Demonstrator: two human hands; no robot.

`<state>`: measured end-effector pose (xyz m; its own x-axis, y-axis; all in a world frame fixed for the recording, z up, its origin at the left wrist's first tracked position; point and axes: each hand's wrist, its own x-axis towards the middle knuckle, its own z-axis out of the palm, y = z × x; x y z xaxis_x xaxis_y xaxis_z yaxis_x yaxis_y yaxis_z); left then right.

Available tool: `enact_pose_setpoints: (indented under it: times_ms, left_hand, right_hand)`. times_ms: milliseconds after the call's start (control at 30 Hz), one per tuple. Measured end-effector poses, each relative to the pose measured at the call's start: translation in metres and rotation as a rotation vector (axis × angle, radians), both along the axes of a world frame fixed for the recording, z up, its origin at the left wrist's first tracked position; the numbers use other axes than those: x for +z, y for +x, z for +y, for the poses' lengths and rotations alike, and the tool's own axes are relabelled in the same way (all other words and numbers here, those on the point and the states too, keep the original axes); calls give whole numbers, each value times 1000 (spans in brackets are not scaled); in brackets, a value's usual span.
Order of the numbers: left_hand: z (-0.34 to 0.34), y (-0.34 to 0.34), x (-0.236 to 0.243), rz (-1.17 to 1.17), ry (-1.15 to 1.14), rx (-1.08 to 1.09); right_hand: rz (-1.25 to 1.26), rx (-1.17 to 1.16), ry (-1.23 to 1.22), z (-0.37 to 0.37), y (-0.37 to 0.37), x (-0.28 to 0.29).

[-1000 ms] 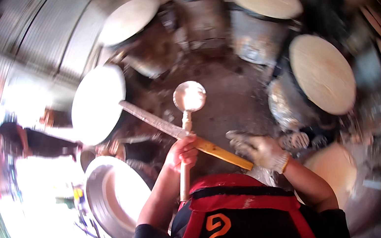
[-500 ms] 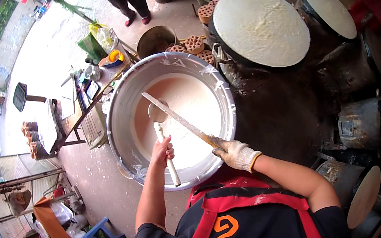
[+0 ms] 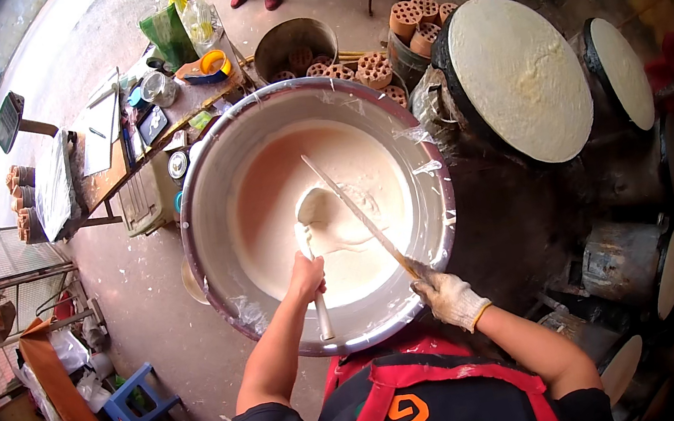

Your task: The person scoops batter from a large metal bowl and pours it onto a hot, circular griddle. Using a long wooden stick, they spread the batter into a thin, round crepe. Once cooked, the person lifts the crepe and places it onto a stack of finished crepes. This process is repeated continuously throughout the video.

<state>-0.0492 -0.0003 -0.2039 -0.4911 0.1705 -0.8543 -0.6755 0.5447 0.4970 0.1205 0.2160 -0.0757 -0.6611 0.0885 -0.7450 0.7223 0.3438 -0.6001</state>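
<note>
ladle (image 3: 315, 208) lowered into basin (image 3: 212, 230), left grip (image 3: 307, 275) clamped on it, right grip (image 3: 449, 297) on spatula (image 3: 362, 215), concrete floor (image 3: 149, 302), griddles (image 3: 521, 80)

Left fingers (image 3: 318, 275) hold a ladle (image 3: 315, 208), gloved right fingers (image 3: 423, 279) a blade (image 3: 358, 214), over a tub (image 3: 209, 222).

A wide round metal basin (image 3: 209, 209) is spattered with pale drips and smears along its rim and inner wall. Inside lies creamy, off-white batter (image 3: 356, 274), shaded pinkish toward its upper left, with soft ripples and folds near the middle.

Over the batter is a ladle (image 3: 310, 208) with a round bowl and a straight, pale handle running down toward the near rim, its end by that rim. How deep the bowl sits is hard to tell.

A long, narrow, flat spatula (image 3: 358, 211), coated whitish, slants across from the near right, its tip pointing up and left beyond the ladle's bowl.
</note>
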Motion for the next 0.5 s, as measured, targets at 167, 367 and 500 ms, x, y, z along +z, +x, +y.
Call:
enact_pose_setpoints:
  times_ms: [167, 367, 500]
  left_hand:
    - [26, -2, -60, -995, 805, 774]
    - [95, 21, -16, -1290, 1431, 798]
    - [138, 42, 76, -1144, 1733, 628]
  right_hand:
    - [-117, 93, 48, -2, 33, -18]
    - [45, 123, 149, 29, 76, 27]
    - [270, 129, 162, 58, 117, 43]
